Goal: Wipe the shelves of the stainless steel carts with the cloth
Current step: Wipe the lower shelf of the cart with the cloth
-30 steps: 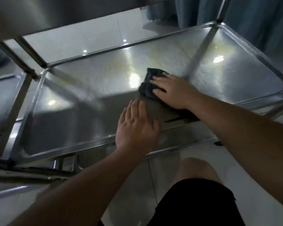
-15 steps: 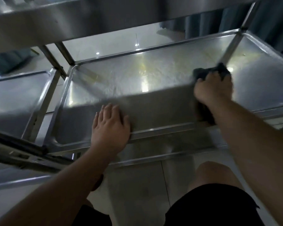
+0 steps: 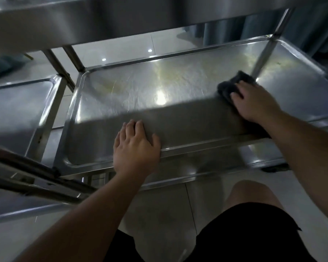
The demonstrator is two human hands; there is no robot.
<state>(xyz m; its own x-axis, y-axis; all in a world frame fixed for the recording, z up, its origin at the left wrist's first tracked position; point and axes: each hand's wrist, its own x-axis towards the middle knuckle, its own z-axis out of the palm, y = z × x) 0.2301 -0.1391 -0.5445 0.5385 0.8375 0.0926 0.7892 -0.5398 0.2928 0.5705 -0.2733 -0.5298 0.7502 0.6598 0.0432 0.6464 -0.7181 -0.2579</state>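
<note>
A dark cloth [image 3: 233, 85] lies bunched on the right part of the steel cart's middle shelf [image 3: 140, 87]. My right hand [image 3: 253, 103] presses down on it, fingers laid over the cloth, which sticks out beyond my fingertips. My left hand [image 3: 136, 146] rests flat on the shelf's front rim, fingers together and pointing onto the shelf, holding nothing. The shelf is scratched, with yellowish streaks near its back edge.
The cart's upper shelf [image 3: 121, 21] overhangs the top of the view. An upright post [image 3: 263, 52] stands just behind the cloth. A second cart's shelf [image 3: 17, 110] adjoins on the left. A lower shelf [image 3: 197, 167] shows beneath. My knee [image 3: 252, 193] is over the tiled floor.
My right hand has swept the cloth from the shelf's middle to its right side. My left hand has stayed on the front rim.
</note>
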